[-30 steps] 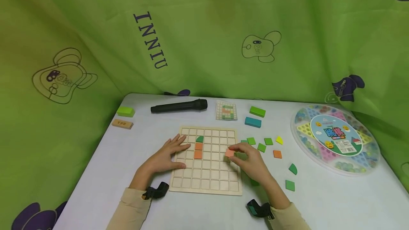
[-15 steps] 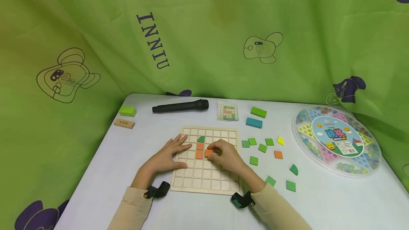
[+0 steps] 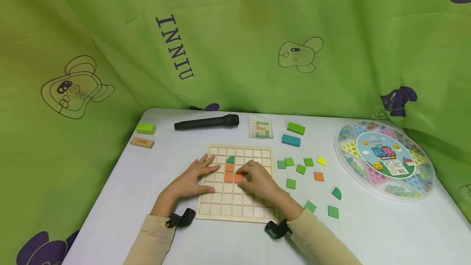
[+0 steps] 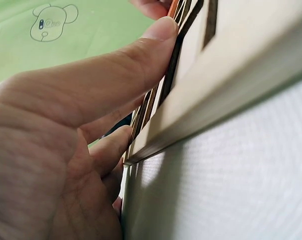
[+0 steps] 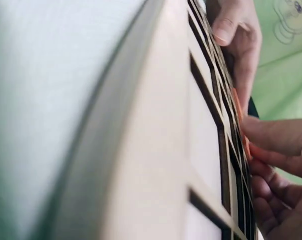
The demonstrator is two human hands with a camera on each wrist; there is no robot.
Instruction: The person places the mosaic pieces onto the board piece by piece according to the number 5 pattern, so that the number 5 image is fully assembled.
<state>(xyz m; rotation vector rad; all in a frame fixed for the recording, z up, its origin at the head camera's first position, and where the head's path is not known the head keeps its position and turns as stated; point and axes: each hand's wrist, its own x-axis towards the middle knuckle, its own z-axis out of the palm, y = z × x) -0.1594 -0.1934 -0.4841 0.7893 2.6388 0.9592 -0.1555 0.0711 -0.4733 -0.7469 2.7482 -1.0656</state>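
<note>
A wooden grid board (image 3: 226, 199) lies on the white table, with a green quarter-round tile (image 3: 230, 159) and two orange square tiles (image 3: 229, 168) in one column. My right hand (image 3: 259, 181) pinches a third orange square tile (image 3: 238, 178) between thumb and fingertips, at the cell just right of the lower orange one. In the right wrist view, that tile (image 5: 246, 147) shows as a thin edge by the fingertips, close on the grid. My left hand (image 3: 189, 179) rests spread on the board's left side; its thumb (image 4: 140, 60) presses the board in the left wrist view.
Right of the board lie several green tiles (image 3: 301, 169), an orange square (image 3: 319, 176) and a yellow piece (image 3: 321, 160). Behind stand a black microphone (image 3: 206, 123), a printed pattern card (image 3: 261, 127), small blocks (image 3: 291, 140) and a round Chinese checkers box (image 3: 386, 158).
My right hand has carried the orange tile leftward across the board to beside the lower orange tile, then lowered it slightly. The left hand stays in place.
</note>
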